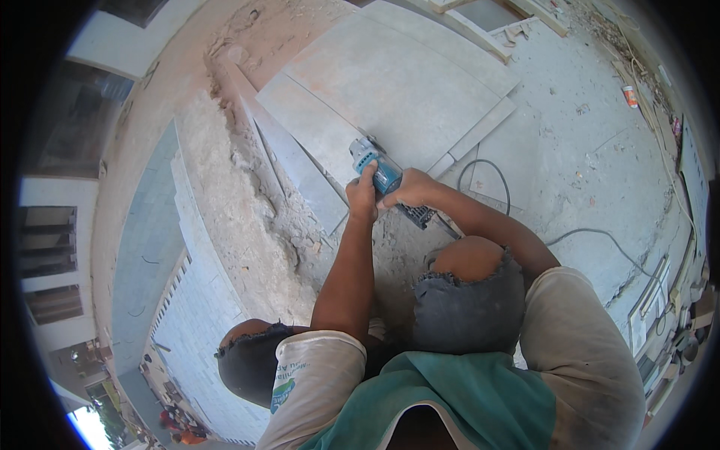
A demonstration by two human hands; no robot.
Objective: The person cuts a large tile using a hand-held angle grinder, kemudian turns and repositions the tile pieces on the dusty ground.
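Fingers of the left hand (363,196) curl around the forward body of a teal angle grinder (387,175), the thumb laid along its upper side, while those of the right hand (412,187) close over the rear of its casing; the fingertips underneath are hidden. The grinder rests or hovers low at the near part of a large pale grey tile slab (405,71), its metal gear head (363,145) pointing away from the body. Whether the disc touches the slab, or is turning, cannot be told.

A thin dark line (319,99) crosses the slab and meets the head, either a cut or a joint. The step in hand appears to be cutting the slab along that line. The next move would seem to call for both hands kept firm, the disc square to the line and a slow, even feed.

Just beside the slab lie a narrow tile strip (486,127) on the right and a longer offcut (313,186) on the left. A black power cord (504,178) loops on the concrete floor (570,165) and is best kept behind the disc. Nearest the body, a knee in torn dark trousers (469,311) is raised below the right forearm. Farther left runs a broken concrete edge (240,180), with a pale blue tiled surface (199,307) beyond.
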